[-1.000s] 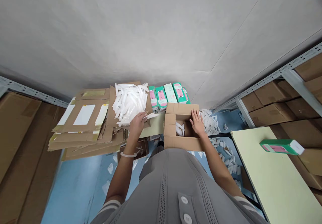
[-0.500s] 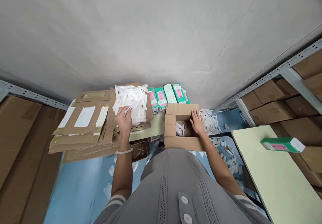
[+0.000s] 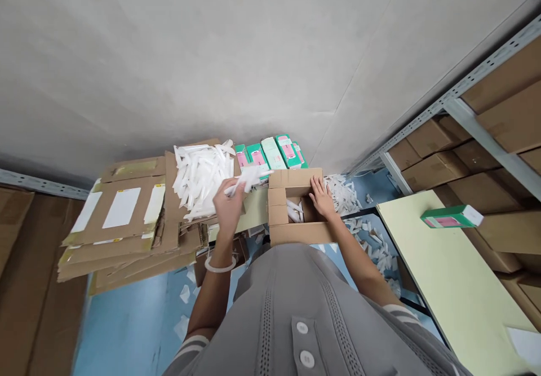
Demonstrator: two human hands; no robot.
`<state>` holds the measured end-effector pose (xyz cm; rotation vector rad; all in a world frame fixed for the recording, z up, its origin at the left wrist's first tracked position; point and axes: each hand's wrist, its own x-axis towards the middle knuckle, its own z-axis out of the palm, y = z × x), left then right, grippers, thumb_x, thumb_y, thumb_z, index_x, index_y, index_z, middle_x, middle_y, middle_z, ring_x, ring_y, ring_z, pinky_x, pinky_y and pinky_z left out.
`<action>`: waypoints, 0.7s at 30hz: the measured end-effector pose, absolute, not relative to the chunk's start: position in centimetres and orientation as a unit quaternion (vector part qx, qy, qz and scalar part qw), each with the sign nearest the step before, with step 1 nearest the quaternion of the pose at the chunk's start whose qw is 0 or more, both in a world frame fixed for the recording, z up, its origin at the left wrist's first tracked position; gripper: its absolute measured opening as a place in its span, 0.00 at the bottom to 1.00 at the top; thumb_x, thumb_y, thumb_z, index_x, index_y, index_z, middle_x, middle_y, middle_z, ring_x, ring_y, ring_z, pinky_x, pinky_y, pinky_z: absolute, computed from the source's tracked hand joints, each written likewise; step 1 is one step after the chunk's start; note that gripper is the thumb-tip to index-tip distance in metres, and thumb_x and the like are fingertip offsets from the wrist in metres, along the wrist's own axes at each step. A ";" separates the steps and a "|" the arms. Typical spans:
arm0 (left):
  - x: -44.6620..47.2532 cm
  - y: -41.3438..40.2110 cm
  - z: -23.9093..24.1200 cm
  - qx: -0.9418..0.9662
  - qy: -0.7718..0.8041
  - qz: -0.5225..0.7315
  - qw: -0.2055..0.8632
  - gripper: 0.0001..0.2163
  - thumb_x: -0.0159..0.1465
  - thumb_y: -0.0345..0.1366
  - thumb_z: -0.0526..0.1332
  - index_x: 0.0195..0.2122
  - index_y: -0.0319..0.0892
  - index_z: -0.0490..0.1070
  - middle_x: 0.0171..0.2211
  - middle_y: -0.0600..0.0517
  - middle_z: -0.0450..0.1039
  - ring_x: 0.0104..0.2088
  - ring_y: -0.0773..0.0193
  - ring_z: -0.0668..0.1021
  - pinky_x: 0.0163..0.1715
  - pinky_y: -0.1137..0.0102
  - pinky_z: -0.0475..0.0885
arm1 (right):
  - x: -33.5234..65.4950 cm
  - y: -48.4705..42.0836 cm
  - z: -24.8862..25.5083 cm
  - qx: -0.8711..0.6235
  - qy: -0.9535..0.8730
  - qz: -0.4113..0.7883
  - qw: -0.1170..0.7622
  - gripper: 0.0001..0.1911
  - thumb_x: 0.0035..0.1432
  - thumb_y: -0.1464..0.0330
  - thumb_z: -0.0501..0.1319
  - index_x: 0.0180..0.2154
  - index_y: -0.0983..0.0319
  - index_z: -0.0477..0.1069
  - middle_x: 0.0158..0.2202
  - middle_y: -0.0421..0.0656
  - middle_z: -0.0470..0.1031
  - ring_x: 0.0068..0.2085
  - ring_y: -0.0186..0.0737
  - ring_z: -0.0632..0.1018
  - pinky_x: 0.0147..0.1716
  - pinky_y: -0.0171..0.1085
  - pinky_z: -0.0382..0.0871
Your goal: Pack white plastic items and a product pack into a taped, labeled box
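My left hand (image 3: 229,208) is closed on a few white plastic pieces (image 3: 249,177), lifted between the heap of white plastic pieces (image 3: 198,176) on cardboard and a small open cardboard box (image 3: 296,233). The held pieces are blurred by motion. My right hand (image 3: 321,198) rests open and flat on the box's far right flap, inside its opening. A few white pieces (image 3: 295,211) lie in the box.
Flattened cardboard sheets (image 3: 122,224) are stacked at left. Green and pink cartons (image 3: 270,151) stand behind the box. White scraps (image 3: 372,240) litter the blue floor. A pale green table (image 3: 443,274) at right carries one green carton (image 3: 450,217). Shelves hold brown boxes (image 3: 431,150).
My left hand left the heap with white pieces and swung right, toward the small box. My right hand stayed on the box flap. The camera view shifted slightly.
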<state>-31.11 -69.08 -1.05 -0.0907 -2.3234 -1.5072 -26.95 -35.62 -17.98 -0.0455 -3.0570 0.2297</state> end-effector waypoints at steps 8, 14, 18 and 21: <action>-29.8 -60.4 -7.8 -0.163 -0.827 -0.536 -0.056 0.12 0.65 0.43 0.57 0.36 0.42 0.76 0.39 0.46 0.79 0.41 0.58 0.79 0.44 0.66 0.72 | -26.8 -35.9 -17.5 -0.018 -0.997 0.073 0.029 0.35 0.68 0.65 0.44 0.71 0.58 0.30 0.72 0.42 0.41 0.72 0.44 0.44 0.66 0.54 0.49; -30.5 -58.4 -10.8 -0.193 -0.816 -0.529 -0.133 0.12 0.66 0.40 0.55 0.42 0.42 0.75 0.44 0.45 0.78 0.46 0.57 0.78 0.50 0.63 0.71 | -26.7 -36.0 -17.5 -0.019 -0.996 0.073 0.036 0.34 0.68 0.65 0.44 0.71 0.58 0.32 0.72 0.41 0.42 0.72 0.45 0.44 0.66 0.54 0.47; -30.6 -58.2 -10.8 -0.204 -0.810 -0.531 -0.145 0.12 0.67 0.38 0.54 0.44 0.41 0.74 0.47 0.45 0.78 0.48 0.58 0.78 0.52 0.63 0.69 | -26.7 -36.0 -17.7 -0.022 -0.996 0.073 0.036 0.34 0.68 0.66 0.44 0.71 0.59 0.34 0.72 0.41 0.42 0.72 0.44 0.44 0.67 0.54 0.47; -30.6 -58.3 -10.7 -0.206 -0.814 -0.521 -0.152 0.11 0.67 0.38 0.55 0.44 0.41 0.74 0.45 0.46 0.78 0.47 0.58 0.78 0.51 0.64 0.70 | -26.8 -36.0 -17.7 -0.021 -0.996 0.080 0.041 0.34 0.67 0.66 0.45 0.71 0.59 0.35 0.72 0.42 0.42 0.72 0.44 0.44 0.67 0.54 0.47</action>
